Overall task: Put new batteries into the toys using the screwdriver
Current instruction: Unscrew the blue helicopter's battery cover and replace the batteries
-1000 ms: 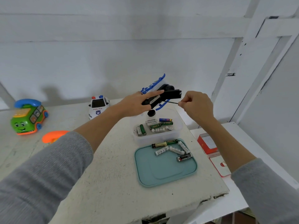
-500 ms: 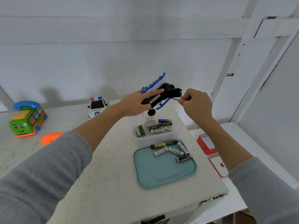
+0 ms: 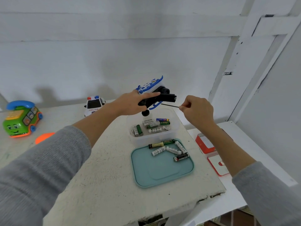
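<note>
Blue-and-white toy helicopter [image 3: 152,93], black underside turned up, is gripped in the left hand [image 3: 132,105] above the clear tub [image 3: 175,126]. At three o'clock the right hand [image 3: 197,111] pinches a thin screwdriver [image 3: 170,105]. The tub holds loose batteries [image 3: 152,126]; the teal tray [image 3: 162,173], at six o'clock, holds more — two read EVEREADY. The toy car [image 3: 94,106] says POLICE.

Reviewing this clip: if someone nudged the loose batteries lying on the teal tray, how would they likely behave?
The batteries are smooth cylinders lying on their sides, so a nudge would probably set them rolling. The teal tray has a raised rim, which likely stops them at its edge. They look rigid and probably dense for their size, so a pinch should lift one without bending.
</note>
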Tool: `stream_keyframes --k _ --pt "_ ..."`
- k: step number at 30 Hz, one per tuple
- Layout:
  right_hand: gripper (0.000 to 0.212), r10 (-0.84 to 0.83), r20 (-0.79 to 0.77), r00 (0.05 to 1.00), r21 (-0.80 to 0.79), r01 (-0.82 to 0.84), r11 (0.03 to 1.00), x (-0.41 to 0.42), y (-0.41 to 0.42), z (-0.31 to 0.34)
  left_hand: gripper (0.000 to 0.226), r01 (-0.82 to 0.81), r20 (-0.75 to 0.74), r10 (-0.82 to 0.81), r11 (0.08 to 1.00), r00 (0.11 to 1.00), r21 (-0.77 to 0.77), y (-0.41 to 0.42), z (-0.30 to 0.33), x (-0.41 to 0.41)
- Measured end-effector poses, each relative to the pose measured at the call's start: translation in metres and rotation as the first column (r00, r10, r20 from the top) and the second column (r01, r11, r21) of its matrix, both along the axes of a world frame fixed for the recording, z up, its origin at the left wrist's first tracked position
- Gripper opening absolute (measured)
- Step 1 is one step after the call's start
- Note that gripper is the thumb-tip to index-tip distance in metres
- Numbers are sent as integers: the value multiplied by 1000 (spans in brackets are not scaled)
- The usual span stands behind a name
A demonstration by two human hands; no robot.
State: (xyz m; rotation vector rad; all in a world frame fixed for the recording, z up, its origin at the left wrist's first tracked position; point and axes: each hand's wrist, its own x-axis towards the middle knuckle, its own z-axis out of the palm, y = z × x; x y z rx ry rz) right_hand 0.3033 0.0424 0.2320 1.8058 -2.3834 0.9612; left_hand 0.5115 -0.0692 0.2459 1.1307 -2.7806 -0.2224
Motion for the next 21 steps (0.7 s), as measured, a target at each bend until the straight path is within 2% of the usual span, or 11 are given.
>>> stream_keyframes --k 4,9,15,19,21 --pt "13 18 18 1000 -10 -18 1000 1 4 -2 65 -23 -94 26 999 995 36 0 -5 5" --pt "12 182 102 978 -33 -180 983 13 11 -4 69 -62 -386 121 985 915 162 14 -12 20" --pt "11 406 196 893 13 -416 909 49 24 -7 68 -54 -637 247 950 730 307 34 -23 55" --pt "18 534 251 807 77 -566 820 77 31 -12 67 -51 -747 334 926 575 375 55 -30 77" --pt "14 587 275 761 115 -633 766 94 38 -17 67 -37 -791 350 922 502 385 67 -35 86"
